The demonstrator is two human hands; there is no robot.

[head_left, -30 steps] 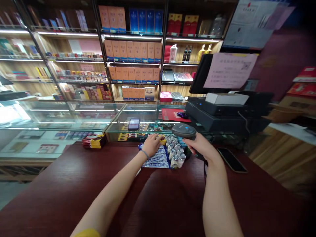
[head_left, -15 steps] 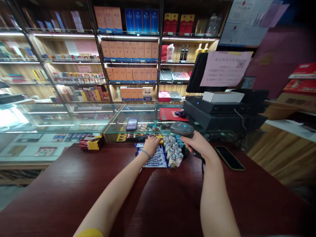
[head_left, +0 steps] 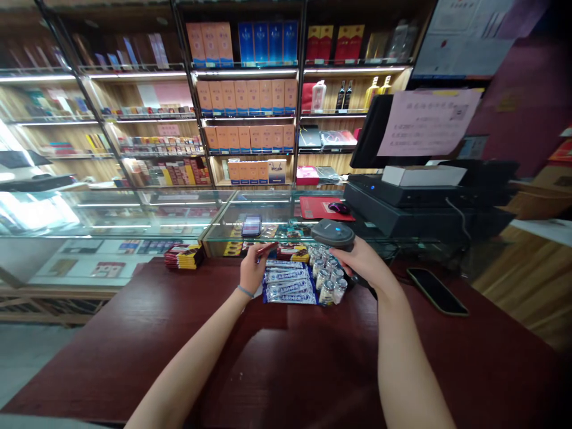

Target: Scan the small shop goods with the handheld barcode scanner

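Observation:
My right hand (head_left: 364, 260) is wrapped round the handle of a dark grey barcode scanner (head_left: 333, 233), whose blue light is lit. My left hand (head_left: 252, 271) pinches a thin dark red packet (head_left: 267, 248), seen nearly edge-on, above the counter. Just right of that hand lies a row of blue-and-white wrapped packets (head_left: 290, 285). Small silver-capped jars (head_left: 328, 280) stand in rows beside them, under the scanner's front. Behind the blue packets is a yellow-and-brown packet (head_left: 299, 254). A stack of red and yellow packets (head_left: 183, 256) sits farther left.
The dark red counter (head_left: 250, 369) meets a glass display case (head_left: 214, 217). A phone (head_left: 438, 291) lies at the right, another device (head_left: 251, 225) on the glass. A monitor (head_left: 370, 132), cash-register base (head_left: 388, 208) and mouse (head_left: 338, 208) stand behind the scanner. Stocked shelves line the wall.
My left hand has come up and left from the yellow-and-brown packets with a thin dark red packet in its fingers. My right hand still holds the scanner. The view has shifted slightly left.

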